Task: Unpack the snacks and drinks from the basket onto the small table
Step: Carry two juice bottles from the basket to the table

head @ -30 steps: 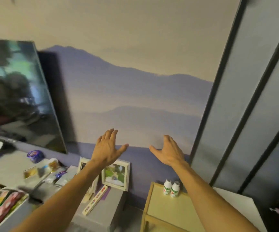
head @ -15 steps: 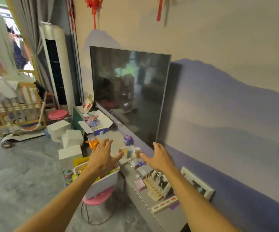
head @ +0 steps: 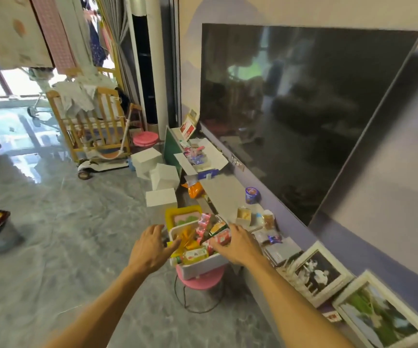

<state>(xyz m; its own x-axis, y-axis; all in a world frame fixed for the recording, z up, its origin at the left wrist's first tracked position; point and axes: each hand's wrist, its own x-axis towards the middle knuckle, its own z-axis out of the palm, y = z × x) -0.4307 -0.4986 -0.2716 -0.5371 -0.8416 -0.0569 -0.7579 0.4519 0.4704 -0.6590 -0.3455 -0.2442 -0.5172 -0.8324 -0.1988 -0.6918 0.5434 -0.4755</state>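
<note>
A white basket [head: 202,266] stands on a pink stool [head: 200,282] beside the low TV cabinet. It is full of snack packets [head: 215,228] in red, green and yellow, with a bottle of yellow drink [head: 194,254] lying at its near side. My left hand [head: 150,249] hovers at the basket's left edge, fingers spread, holding nothing. My right hand [head: 238,244] is over the basket's right edge, fingers apart, touching or just above a red packet [head: 219,238]. The small table is out of view.
A large dark TV [head: 303,109] hangs above the grey cabinet top [head: 225,192], which carries small jars and boxes. Framed photos [head: 318,275] lean at the right. White boxes [head: 162,177], a yellow box [head: 182,216], a cot [head: 92,126] and a scooter stand on the floor to the left.
My view has swung left from the small table with two bottles, past the TV, to the basket. Both hands have dropped from mid-air to the basket's edges.
</note>
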